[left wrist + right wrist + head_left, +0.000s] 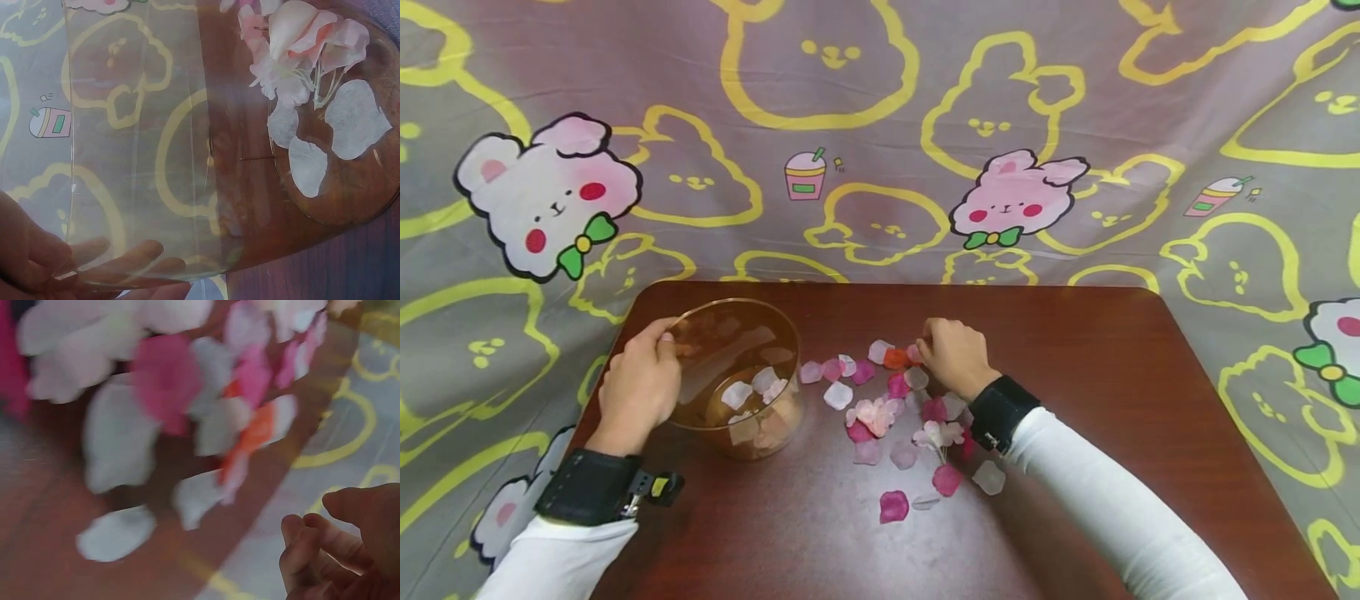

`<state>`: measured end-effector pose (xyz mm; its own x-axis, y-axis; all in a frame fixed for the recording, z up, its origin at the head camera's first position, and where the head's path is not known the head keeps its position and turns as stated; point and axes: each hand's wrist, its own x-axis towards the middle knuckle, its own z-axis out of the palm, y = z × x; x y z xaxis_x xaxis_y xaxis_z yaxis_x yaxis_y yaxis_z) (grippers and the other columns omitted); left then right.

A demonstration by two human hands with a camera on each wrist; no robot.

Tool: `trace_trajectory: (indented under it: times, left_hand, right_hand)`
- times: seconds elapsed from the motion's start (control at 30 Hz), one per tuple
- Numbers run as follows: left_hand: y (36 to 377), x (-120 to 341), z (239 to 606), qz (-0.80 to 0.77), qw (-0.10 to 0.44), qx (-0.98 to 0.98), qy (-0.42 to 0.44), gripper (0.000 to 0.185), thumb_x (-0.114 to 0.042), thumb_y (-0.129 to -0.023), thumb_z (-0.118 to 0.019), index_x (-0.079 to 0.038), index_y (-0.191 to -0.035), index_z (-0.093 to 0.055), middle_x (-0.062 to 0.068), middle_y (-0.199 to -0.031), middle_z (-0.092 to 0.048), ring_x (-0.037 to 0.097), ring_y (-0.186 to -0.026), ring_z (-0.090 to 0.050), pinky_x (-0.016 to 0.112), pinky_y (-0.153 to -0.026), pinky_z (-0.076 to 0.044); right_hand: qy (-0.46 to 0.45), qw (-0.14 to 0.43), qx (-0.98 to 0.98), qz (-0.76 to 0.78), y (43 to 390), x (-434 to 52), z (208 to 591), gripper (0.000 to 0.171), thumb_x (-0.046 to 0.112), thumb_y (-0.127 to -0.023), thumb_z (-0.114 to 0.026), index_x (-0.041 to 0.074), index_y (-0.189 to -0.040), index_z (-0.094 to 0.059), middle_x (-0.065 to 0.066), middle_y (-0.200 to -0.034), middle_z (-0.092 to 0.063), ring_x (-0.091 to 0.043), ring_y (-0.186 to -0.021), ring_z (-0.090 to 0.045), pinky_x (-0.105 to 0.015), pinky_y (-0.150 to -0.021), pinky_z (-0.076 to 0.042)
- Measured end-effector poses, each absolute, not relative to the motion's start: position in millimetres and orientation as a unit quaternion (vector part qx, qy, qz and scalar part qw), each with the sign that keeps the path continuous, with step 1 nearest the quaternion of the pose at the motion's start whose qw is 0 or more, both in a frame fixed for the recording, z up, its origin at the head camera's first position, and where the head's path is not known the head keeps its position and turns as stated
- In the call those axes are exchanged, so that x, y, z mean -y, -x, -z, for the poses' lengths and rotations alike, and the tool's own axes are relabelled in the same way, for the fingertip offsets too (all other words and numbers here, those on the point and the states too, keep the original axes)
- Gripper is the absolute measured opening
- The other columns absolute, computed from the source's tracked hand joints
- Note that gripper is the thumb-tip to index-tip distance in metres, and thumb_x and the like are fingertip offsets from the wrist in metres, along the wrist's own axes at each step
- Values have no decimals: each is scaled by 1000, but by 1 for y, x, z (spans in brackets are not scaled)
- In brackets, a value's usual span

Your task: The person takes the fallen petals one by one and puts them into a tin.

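Note:
My left hand [642,383] grips the rim of a clear amber plastic tub [730,429] at the table's left, thumb over the edge and fingers seen through the wall in the left wrist view. White petals [357,122] and pale pink artificial flowers [306,44] lie inside the tub. Over the far right of the loose petals hovers my right hand [957,354], its fingers [299,553] bent and nothing visible between them and the thumb. Close by are orange petals [895,358], pink petals [898,384] and white petals [117,533].
The scattered petals spread toward me over the brown table [1097,400], with a dark pink petal [894,506] nearest. Among them lie a peach flower [875,414] and a white flower [937,436]. A patterned cloth [880,150] hangs behind the table.

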<state>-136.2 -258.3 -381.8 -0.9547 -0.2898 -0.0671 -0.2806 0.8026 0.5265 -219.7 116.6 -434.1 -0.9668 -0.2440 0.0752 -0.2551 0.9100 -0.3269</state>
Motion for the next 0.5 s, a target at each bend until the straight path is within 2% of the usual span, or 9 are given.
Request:
trace_trajectory:
  times: [0.23,0.5]
  left_hand:
    - [135,258,382,278,7,949,-150,51,-31,-111,-22,-8,-152,-40,34,-138,-54,59,-113,-55,68,-81,-42]
    - [136,259,380,279,9,949,-148,50,-30,-111,-22,-8,-151,-42,34,-138,-54,60,-114,-54,68,-81,-41]
  right_hand:
    - [-74,-23,985,-153,226,-145,456,21,27,-95,-67,8,-88,-69,-6,-73,-67,-26,-70,-66,-43,-62,-53]
    - [-44,-116,984,-125,223,-166,465,30,33,-90,-74,7,-78,-69,-4,-60,-52,-24,-62,-57,-35,-55,-40]
